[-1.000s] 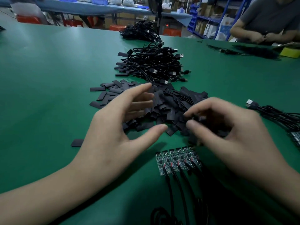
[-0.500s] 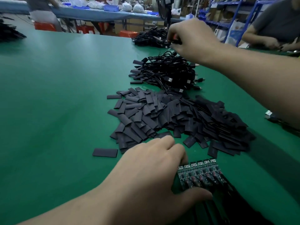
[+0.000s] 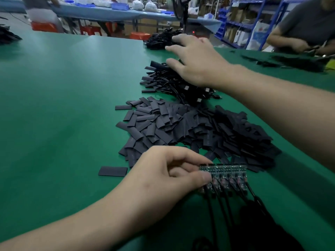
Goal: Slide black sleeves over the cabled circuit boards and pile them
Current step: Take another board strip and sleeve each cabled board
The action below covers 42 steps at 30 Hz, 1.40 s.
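Head view: left hand pinched the near row of circuit boards; right hand, fingers spread, hung over the far cable pile.

A: From where does the view look?
B: From the person's head, above the near side of the green table; it faces forward and down; the lens is wide.
A: How near?
B: Close over the left hand and the circuit boards at the bottom; the right hand lies farther out; blue shelves stand far off, top right.
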{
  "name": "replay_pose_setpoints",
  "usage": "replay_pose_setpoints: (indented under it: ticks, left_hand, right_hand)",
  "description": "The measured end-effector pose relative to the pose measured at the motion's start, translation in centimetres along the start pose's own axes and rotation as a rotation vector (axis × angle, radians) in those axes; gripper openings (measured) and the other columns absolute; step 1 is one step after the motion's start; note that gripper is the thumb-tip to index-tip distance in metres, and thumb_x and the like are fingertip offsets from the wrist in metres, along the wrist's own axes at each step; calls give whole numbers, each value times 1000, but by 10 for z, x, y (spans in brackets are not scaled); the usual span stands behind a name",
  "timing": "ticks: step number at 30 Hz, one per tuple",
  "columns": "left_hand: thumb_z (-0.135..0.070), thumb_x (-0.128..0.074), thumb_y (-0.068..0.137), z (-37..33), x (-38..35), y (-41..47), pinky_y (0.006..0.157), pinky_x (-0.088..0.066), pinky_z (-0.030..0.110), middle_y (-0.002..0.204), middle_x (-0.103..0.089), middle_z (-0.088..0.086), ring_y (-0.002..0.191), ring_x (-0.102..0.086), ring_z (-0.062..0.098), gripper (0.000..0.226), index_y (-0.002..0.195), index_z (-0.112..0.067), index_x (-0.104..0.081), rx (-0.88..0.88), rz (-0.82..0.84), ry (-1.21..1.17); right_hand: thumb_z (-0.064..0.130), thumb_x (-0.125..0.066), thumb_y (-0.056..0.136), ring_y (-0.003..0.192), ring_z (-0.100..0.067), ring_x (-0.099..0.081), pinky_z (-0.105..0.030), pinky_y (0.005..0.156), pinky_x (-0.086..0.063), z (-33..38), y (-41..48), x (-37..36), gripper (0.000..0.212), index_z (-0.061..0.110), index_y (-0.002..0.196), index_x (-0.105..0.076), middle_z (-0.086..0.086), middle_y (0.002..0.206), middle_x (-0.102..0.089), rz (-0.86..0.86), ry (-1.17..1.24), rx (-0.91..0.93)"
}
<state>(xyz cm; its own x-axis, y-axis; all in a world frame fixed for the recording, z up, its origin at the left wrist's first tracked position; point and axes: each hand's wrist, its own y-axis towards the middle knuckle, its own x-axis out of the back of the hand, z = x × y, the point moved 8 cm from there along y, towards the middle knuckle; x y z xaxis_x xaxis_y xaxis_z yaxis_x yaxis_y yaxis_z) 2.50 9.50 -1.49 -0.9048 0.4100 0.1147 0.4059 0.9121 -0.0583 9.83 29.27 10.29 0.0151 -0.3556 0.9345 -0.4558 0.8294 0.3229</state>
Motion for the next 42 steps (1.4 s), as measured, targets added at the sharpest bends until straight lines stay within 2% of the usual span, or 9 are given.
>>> replay_pose_setpoints:
  ticks: [2,4,7,10,12,14,19,30,42]
  left_hand:
    - [-21,-81,82,-3,4,1,61,-43,10,73,-68,-10,64,-51,8,17,94,-32,-80,-37,-38,-22]
    - [-17,-80,82,-6,7,2,62,-44,9,75,-70,-7,66,-53,9,17,95,-28,-81,-75,-72,-28]
    - [-14,-79,81,-10,8,0,69,-49,10,81,-76,-2,70,-62,7,18,97,-22,-81,-114,-99,-46]
    - [-22,-79,74,-13,8,-2,72,-50,16,83,-75,1,73,-60,14,30,103,-20,-78,-127,-119,-84]
    - [-24,-78,68,-15,10,-4,68,-50,15,77,-71,2,70,-59,14,39,107,-18,-74,-137,-130,-110]
    - [-22,-79,67,-18,12,-6,66,-51,13,74,-70,2,67,-60,11,41,107,-16,-74,-145,-121,-123]
    - [-21,-79,64,-17,15,-5,67,-53,13,77,-75,5,66,-65,9,44,107,-17,-74,-127,-122,-128]
    - [-20,-80,63,-9,8,0,67,-55,16,77,-75,7,64,-65,11,43,106,-13,-76,-49,-57,-248]
    - [-18,-81,68,-5,1,-2,69,-57,17,96,-78,13,77,-70,12,31,99,-19,-81,-5,25,-290]
  right_hand:
    - [45,-40,108,126,-21,-52,-43,108,-40,16,-53,22,44,19,134,-63,-5,137,-57,-57,217,57]
    - [46,-48,104,102,-8,-62,-32,91,-49,25,-112,31,36,23,112,-74,7,110,-68,-11,386,54]
    - [56,-55,94,83,3,-66,-24,74,-50,26,-186,25,29,35,94,-74,22,89,-72,123,623,-76]
    - [56,-64,86,69,-11,-67,-39,66,-51,23,-224,2,23,34,90,-72,15,79,-72,214,814,-204]
    - [49,-70,83,65,-7,-64,-31,64,-46,22,-232,-4,19,31,89,-73,13,75,-70,202,949,-255]
    - [52,-72,81,65,6,-62,-14,65,-43,24,-233,-3,22,31,87,-75,16,74,-71,175,1040,-263]
    - [41,-75,88,69,-10,-67,-37,75,-52,32,-231,-9,14,28,88,-77,3,77,-76,176,1143,-282]
    - [35,-74,84,77,-13,-63,-32,78,-47,32,-232,-22,16,22,92,-77,-5,86,-75,208,1373,-258]
    - [36,-76,82,77,-13,-61,-26,77,-47,34,-234,-28,14,24,89,-78,0,84,-73,263,1455,-267]
